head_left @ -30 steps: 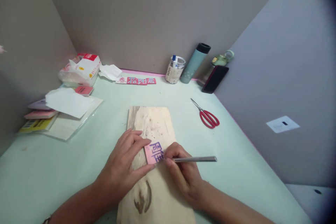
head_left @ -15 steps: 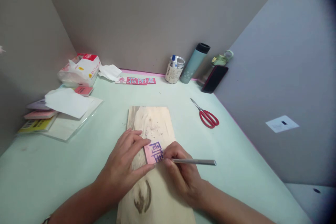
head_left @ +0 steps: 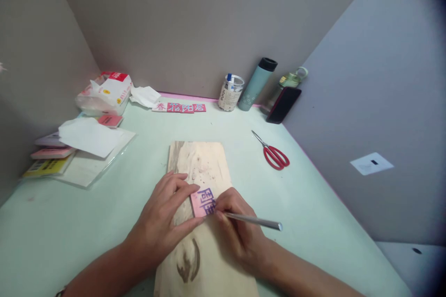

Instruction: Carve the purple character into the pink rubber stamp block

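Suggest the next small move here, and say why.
Probably one short, light stroke of the silver tool at the pink block's right edge: the right hand holds the tool there, while the left hand's thumb and forefinger brace the block on the wooden board. The tool's tip is hidden, so this is tentative.

L hand [head_left: 162, 216] steadies pink block [head_left: 197, 205] btwn thumb & index, flat on wooden board [head_left: 211, 250]; purple Chinese chars. on block. R hand [head_left: 240, 227] grips slim silver-handled tool [head_left: 259, 221] like a pen at block's R edge; tip hidden by fingers. Red-handled scissors [head_left: 275, 156] open-bladed? can't tell, on pale green desktop [head_left: 87, 222] R of board. At back, L to R: tissue pack [head_left: 113, 91], 4 lettered tiles [head_left: 180, 108] in a row, pen tin [head_left: 228, 100], teal tumbler [head_left: 257, 86], phone [head_left: 285, 104] propped upright-ish.
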Demonstrator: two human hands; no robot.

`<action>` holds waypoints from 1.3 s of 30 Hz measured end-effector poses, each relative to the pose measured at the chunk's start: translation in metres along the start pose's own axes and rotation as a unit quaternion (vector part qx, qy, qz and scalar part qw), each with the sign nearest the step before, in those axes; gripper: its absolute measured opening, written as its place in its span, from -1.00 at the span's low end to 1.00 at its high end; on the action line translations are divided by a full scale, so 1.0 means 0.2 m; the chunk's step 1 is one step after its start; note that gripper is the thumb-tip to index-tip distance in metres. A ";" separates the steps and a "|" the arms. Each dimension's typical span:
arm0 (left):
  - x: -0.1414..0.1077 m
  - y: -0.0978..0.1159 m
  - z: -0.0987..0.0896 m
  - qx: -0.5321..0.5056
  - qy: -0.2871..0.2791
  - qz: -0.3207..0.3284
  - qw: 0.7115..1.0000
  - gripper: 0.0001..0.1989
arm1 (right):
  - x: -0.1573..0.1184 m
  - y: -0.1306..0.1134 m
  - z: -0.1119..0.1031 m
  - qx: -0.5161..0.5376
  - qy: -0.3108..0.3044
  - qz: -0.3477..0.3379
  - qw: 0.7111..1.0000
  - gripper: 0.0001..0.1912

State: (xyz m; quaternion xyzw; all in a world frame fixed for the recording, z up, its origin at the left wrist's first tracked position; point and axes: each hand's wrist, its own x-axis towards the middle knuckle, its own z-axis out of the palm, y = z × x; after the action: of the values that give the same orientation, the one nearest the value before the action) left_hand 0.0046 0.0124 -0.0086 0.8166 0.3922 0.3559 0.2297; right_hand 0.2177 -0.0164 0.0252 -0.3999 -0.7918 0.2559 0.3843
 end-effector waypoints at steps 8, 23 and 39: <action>0.00 0.00 0.00 -0.002 -0.003 0.000 1.000 -0.65 | -0.01 0.01 0.02 0.002 0.016 -0.009 1.000 -0.83; 0.00 0.01 0.01 0.007 0.021 -0.001 1.000 -0.65 | -0.04 0.04 0.01 -0.119 -0.015 -0.119 0.986 -0.81; 0.01 0.01 -0.01 0.107 0.009 0.026 0.994 -0.41 | 0.01 -0.02 -0.01 0.010 0.013 0.052 0.999 -0.85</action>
State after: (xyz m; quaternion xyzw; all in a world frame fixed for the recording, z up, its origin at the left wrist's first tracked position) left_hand 0.0044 0.0136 -0.0048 0.8430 0.4090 0.3252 0.1277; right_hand 0.2176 -0.0159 0.0299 -0.4395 -0.7625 0.2786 0.3846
